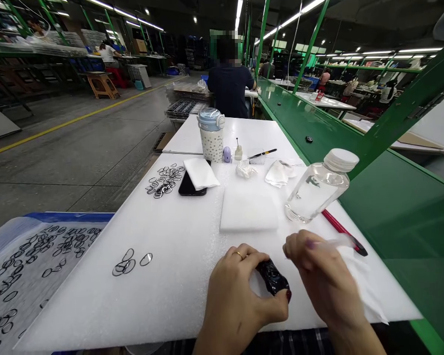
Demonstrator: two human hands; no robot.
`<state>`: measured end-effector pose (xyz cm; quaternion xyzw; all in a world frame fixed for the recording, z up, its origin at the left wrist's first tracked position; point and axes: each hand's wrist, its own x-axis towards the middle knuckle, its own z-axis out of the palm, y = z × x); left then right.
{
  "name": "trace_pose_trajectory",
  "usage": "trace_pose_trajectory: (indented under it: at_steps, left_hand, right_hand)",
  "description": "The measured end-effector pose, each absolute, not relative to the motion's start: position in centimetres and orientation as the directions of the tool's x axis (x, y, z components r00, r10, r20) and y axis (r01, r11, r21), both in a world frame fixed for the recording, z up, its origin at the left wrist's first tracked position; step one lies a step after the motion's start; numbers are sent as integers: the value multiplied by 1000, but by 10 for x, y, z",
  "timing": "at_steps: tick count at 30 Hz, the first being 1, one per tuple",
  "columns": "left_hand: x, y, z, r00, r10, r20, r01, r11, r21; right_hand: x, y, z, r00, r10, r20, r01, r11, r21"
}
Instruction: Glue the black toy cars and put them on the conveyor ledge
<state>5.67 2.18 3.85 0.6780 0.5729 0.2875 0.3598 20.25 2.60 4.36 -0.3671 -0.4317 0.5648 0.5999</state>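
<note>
My left hand (pixel 240 291) grips a small glossy black part (pixel 272 277) between thumb and fingers, just over the white foam-covered table. To the right of it, my right hand (pixel 321 276) is raised with its fingers curled closed. A blurred, whitish see-through thing (pixel 340 241) sticks out from that hand; its kind is unclear. Beyond the hands lies a folded white cloth pad (pixel 248 209). A clear bottle (pixel 318 187) with a white cap stands behind my right hand. A white sheet (pixel 362 281) lies under and beside my right forearm.
Thin black rings (pixel 125 264) lie at the left, with a larger pile (pixel 166 180) farther back. A phone (pixel 192 185), a tumbler (pixel 210 135), crumpled tissue (pixel 246 169) and a red-handled tool (pixel 342 229) are around. A green conveyor belt (pixel 403 231) runs along the right.
</note>
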Motion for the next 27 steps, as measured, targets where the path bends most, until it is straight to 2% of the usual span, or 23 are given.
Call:
trace_pose_trajectory:
  at_steps: [3, 7, 19, 27]
  left_hand:
    - [59, 22, 38, 151, 988, -30, 582, -65, 811]
    - [59, 22, 36, 144, 989, -10, 578, -76, 812]
    - [58, 21, 38, 131, 991, -11, 569, -65, 820]
    - [58, 23, 39, 156, 988, -15, 567, -77, 820]
  right_hand:
    - [201, 19, 65, -99, 967, 236, -575, 138, -806]
    - [199, 19, 81, -244, 941, 237, -673, 12, -740]
    - [186, 24, 75, -149, 977, 155, -691, 9, -723]
    - [183, 23, 75, -102, 979, 176, -650, 68, -756]
